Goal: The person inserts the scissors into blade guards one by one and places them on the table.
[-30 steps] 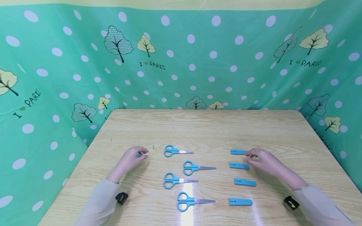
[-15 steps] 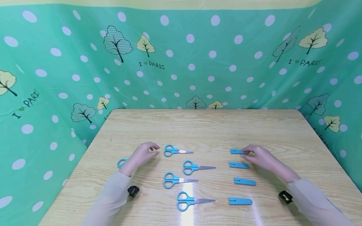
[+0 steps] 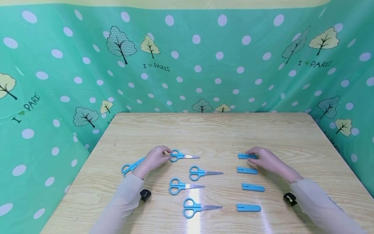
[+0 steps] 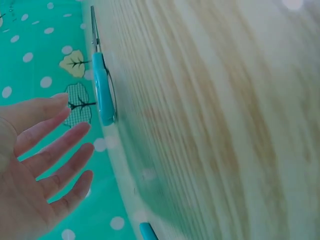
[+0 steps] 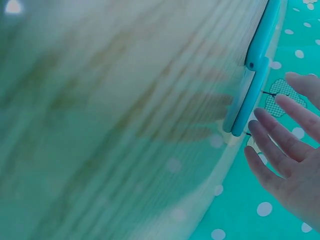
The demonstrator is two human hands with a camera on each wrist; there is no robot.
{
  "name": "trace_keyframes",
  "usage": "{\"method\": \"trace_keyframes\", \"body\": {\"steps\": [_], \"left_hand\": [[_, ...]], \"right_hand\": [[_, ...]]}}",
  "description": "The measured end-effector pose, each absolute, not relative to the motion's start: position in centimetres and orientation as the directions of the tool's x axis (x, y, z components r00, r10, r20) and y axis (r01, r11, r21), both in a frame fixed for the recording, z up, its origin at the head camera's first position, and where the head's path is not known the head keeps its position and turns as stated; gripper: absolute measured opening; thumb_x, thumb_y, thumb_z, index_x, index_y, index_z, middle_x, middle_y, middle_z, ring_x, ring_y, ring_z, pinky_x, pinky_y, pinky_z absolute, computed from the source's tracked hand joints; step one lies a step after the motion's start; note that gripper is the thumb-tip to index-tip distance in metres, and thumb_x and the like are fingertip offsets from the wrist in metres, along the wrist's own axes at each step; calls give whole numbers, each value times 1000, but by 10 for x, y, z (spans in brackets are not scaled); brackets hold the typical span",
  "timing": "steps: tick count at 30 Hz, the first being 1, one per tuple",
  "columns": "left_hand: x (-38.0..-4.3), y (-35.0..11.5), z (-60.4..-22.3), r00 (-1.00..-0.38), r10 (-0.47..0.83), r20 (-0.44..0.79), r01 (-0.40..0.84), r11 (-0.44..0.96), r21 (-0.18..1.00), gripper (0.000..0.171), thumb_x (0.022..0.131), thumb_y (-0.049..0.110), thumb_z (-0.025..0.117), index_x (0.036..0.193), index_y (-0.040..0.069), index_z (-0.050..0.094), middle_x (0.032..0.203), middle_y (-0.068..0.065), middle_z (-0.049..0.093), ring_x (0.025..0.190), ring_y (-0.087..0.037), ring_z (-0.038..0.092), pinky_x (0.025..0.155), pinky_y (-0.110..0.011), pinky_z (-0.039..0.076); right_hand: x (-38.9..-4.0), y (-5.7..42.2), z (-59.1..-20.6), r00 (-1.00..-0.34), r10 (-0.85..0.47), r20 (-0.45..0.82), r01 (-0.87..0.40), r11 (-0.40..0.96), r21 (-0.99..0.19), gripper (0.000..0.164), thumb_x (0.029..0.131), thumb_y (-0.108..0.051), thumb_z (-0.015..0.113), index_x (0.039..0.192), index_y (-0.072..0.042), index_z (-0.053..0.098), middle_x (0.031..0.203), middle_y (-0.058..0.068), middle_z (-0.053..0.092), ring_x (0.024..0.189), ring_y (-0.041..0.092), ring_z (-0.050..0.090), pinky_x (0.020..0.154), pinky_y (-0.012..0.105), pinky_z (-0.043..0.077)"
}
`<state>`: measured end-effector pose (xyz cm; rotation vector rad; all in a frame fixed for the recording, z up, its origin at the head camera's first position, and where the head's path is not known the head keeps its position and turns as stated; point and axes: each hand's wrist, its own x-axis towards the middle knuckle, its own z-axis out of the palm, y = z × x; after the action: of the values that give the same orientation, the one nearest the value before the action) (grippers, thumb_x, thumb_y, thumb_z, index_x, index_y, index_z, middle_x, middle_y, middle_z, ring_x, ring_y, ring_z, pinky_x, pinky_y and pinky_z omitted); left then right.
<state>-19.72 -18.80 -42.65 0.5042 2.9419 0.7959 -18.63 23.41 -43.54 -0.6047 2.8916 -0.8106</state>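
Observation:
My left hand [image 3: 156,160] hovers at the handles of the farthest scissors [image 3: 177,156], which have blue handles and bare blades pointing right. The left wrist view has its fingers [image 4: 67,150] loosely spread, holding nothing, with scissors [image 4: 104,92] just ahead. My right hand [image 3: 266,160] is over the farthest blue blade cover [image 3: 243,156]. In the right wrist view its fingers [image 5: 277,137] are relaxed and apart from the blue covers [image 5: 251,97]. Behind my left wrist lies another pair of scissors [image 3: 128,168], partly hidden, its blades under blue.
More bare-bladed scissors lie nearer on the wooden table [image 3: 210,133]: one pair [image 3: 197,174], a second [image 3: 176,187] and a third [image 3: 193,208]. More blade covers line the right side: one [image 3: 247,170], another [image 3: 253,187] and the nearest [image 3: 248,208]. A green dotted curtain [image 3: 187,81] surrounds the table.
My left hand has moved right, away from the partly hidden scissors at the left, to the farthest bare scissors. My right hand has shifted slightly left over the farthest cover.

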Motion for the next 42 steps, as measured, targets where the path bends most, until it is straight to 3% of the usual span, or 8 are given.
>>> {"method": "trace_keyframes", "body": {"steps": [15, 31, 42], "left_hand": [[-206, -178, -433, -946, 325, -4, 288, 845, 451, 18, 77, 16, 68, 94, 11, 67, 98, -4, 63, 85, -19, 55, 73, -33, 46], [-213, -173, -439, -943, 327, -55, 263, 839, 476, 17, 76, 15, 69, 92, 11, 67, 87, 2, 59, 71, -10, 49, 62, -24, 42], [-218, -170, -443, -935, 351, -57, 290, 845, 450, 17, 76, 12, 68, 93, 7, 66, 84, 0, 55, 75, -12, 52, 68, -27, 45]], "right_hand": [[-195, 232, -439, -917, -400, -17, -334, 787, -520, 30, 82, -15, 63, 107, 0, 60, 104, 16, 60, 99, 33, 54, 82, 47, 43], [-200, 228, -439, -914, -402, -57, -316, 793, -520, 29, 79, -15, 66, 105, -2, 61, 101, 12, 58, 93, 28, 54, 78, 42, 45], [-205, 227, -439, -901, -426, -75, -329, 787, -523, 30, 77, -13, 67, 104, 0, 62, 92, 6, 53, 79, 16, 50, 65, 29, 42]]}}
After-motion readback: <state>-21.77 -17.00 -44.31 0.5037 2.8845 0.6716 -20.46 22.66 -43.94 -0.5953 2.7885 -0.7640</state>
